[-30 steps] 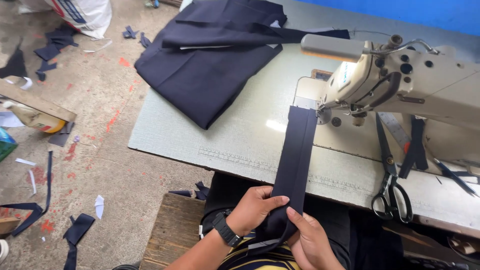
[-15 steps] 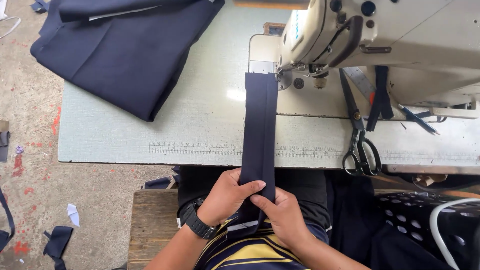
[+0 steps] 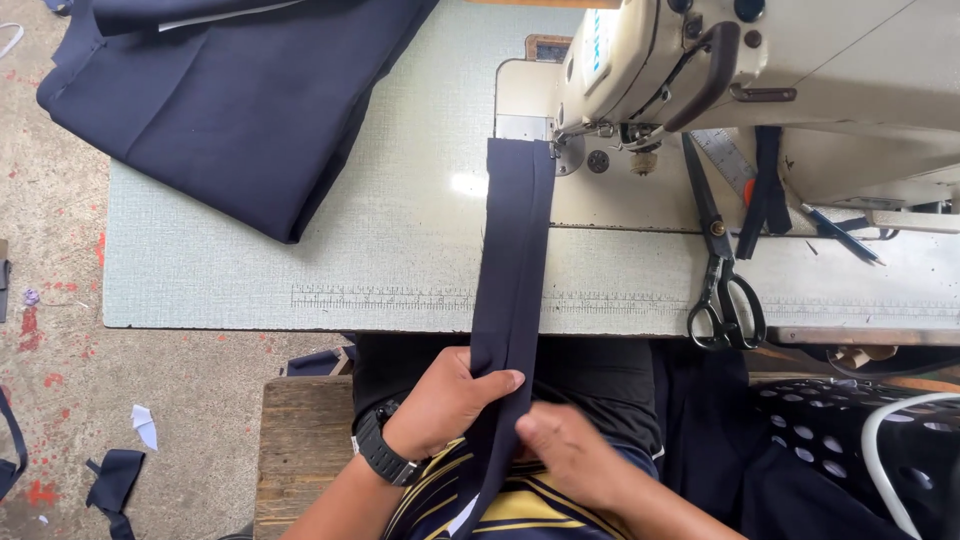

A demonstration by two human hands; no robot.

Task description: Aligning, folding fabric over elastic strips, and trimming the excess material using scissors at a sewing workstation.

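A long folded navy fabric strip (image 3: pixel 513 250) runs from the sewing machine's needle area down over the table's front edge into my lap. My left hand (image 3: pixel 445 400), with a black wristwatch, grips the strip's left edge near my waist. My right hand (image 3: pixel 565 450) pinches the strip just below and to the right. The cream sewing machine (image 3: pixel 720 70) stands at the top right, its presser foot beside the strip's far end.
A pile of navy cloth (image 3: pixel 240 100) lies on the grey table (image 3: pixel 300 270) at the upper left. Black scissors (image 3: pixel 722 270) and a pen (image 3: pixel 840 235) lie right of the strip. Fabric scraps dot the floor (image 3: pixel 60 380). A perforated black basket (image 3: pixel 850 430) sits lower right.
The view has shifted to centre on the machine and moved closer. Both hands keep hold of the strip, pulling it straight toward my lap.
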